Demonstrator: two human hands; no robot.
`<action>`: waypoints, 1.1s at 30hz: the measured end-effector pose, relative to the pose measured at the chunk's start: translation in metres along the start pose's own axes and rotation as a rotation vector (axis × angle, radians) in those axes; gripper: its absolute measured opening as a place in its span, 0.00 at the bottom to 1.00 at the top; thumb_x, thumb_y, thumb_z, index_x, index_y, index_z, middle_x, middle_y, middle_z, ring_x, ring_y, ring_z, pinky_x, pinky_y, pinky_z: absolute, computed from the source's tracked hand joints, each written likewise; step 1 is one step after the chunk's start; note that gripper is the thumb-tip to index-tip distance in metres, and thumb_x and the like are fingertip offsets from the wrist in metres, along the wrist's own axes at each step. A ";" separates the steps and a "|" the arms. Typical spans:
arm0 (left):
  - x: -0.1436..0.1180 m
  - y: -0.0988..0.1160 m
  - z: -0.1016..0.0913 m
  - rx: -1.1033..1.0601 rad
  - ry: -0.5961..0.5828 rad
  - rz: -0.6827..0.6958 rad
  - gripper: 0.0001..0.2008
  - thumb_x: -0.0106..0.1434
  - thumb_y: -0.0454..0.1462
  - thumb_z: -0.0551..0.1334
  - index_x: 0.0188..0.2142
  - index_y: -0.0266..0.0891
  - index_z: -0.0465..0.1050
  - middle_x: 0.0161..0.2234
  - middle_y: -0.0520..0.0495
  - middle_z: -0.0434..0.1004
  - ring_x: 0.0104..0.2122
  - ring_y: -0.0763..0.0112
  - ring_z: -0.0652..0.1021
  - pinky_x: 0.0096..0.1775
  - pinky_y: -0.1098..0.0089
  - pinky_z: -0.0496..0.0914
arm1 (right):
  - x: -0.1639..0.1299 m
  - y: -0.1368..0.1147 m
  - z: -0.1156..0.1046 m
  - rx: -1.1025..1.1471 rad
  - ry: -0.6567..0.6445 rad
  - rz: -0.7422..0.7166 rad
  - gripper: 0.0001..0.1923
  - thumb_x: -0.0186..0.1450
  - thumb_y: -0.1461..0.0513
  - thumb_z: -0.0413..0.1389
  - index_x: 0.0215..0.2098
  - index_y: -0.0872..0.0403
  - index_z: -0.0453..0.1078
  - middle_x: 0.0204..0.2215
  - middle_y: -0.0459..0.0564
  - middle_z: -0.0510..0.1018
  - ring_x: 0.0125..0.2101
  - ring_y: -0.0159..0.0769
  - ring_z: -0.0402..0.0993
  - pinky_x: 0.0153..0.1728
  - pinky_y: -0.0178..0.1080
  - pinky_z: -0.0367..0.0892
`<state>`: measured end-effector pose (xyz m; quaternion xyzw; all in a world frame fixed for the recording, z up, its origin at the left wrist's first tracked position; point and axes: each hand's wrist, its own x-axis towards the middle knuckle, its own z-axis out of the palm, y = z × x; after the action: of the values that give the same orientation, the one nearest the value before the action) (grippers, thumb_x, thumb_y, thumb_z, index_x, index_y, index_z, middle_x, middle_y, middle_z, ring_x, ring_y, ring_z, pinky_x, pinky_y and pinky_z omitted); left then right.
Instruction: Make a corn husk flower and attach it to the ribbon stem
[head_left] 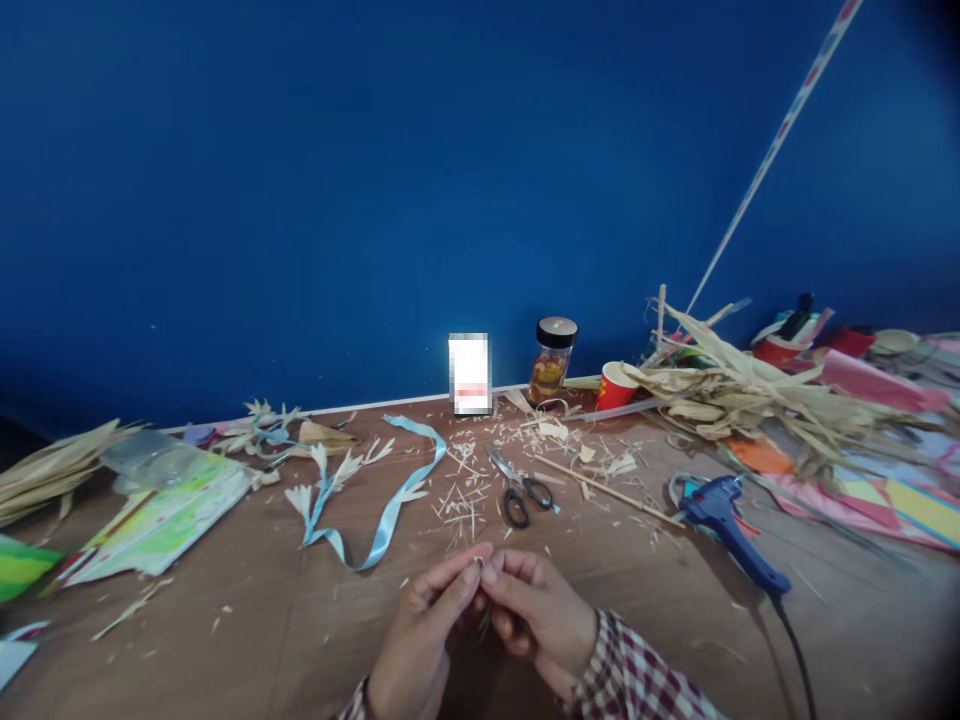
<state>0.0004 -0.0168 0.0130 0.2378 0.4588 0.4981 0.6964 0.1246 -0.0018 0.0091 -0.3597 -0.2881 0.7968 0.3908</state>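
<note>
Both hands are low in the middle of the view, right at 6 o'clock on the brown wooden tabletop [225, 640]. The left hand [420, 640] and the right hand [536, 610] meet fingertip to fingertip, and a tiny pale strip of dried husk [478, 563] is pinched where they touch, caught between thumb and forefinger on each side. So the fingers are closed down to a pinch on that little piece, and the other fingers are curled in loosely. Only a sliver pokes out above the fingertips. A bit more of it seems to hang down between the two palms, so its long axis looks roughly 12 to 6 o'clock, but it's too small and too covered to be sure which end is which.

The right wrist has a red and white checked sleeve [637, 680].

Just past the hands, at 12 o'clock, lie small black-handled scissors [517, 490], blades pointing to about 11 o'clock, in a scatter of straw clippings [461, 495]. At 10 o'clock a light blue satin ribbon [390, 505] curls across the wood. At 2 o'clock there's a blue hot glue gun [731, 530] with its black cord running off toward 5 o'clock. Further back at 1 o'clock are a black-lidded glass jar [553, 360], a red paper cup [615, 385] and a big heap of dried corn husks [750, 400].
</note>
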 end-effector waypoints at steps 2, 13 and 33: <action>-0.001 0.001 0.000 -0.035 0.006 -0.028 0.13 0.48 0.39 0.67 0.34 0.39 0.77 0.25 0.49 0.77 0.25 0.77 0.71 0.30 0.76 0.65 | 0.000 0.001 0.001 0.018 -0.007 0.018 0.17 0.50 0.53 0.61 0.23 0.59 0.65 0.17 0.43 0.71 0.11 0.17 0.55 0.08 0.23 0.41; 0.003 0.007 0.001 -0.102 0.045 -0.067 0.13 0.44 0.39 0.68 0.32 0.38 0.78 0.23 0.49 0.76 0.24 0.77 0.71 0.28 0.76 0.65 | 0.005 0.004 -0.001 -0.086 -0.034 -0.013 0.18 0.53 0.52 0.59 0.25 0.59 0.64 0.21 0.44 0.72 0.11 0.17 0.56 0.07 0.23 0.43; 0.003 0.015 -0.002 0.242 -0.033 0.031 0.11 0.51 0.42 0.63 0.31 0.37 0.76 0.25 0.50 0.73 0.28 0.73 0.71 0.31 0.74 0.64 | -0.015 -0.035 -0.005 -0.955 0.180 -0.503 0.08 0.61 0.63 0.51 0.39 0.53 0.68 0.32 0.48 0.73 0.30 0.31 0.68 0.31 0.33 0.63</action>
<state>-0.0084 -0.0088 0.0222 0.3355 0.5002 0.4459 0.6621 0.1495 0.0054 0.0376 -0.4841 -0.6604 0.4253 0.3856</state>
